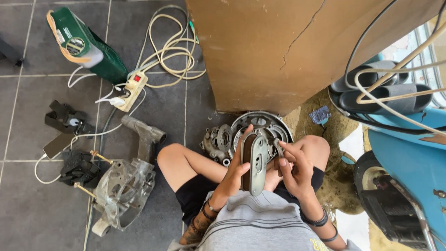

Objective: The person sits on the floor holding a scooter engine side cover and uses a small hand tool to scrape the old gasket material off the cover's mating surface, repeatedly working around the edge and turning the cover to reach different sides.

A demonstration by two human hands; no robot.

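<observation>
I sit on the floor with both knees up. My left hand (234, 173) grips an oblong grey metal cover (254, 163) with a dark inner face, held upright in front of me. My right hand (292, 171) pinches a small thin metal tool or part (278, 146) against the cover's upper right edge. Just beyond my hands a round metal engine plate (265, 124) lies on the floor, with a smaller round clutch-like assembly (217, 141) to its left.
A grey engine casing (121, 189) with studs lies at my left, its long arm (143, 132) behind it. Farther left are a power strip (131, 90), coiled cable (171, 46), phone (57, 145), black parts and a green bag (88, 47). A brown wall corner (278, 51) stands ahead, a blue scooter (409, 158) at right.
</observation>
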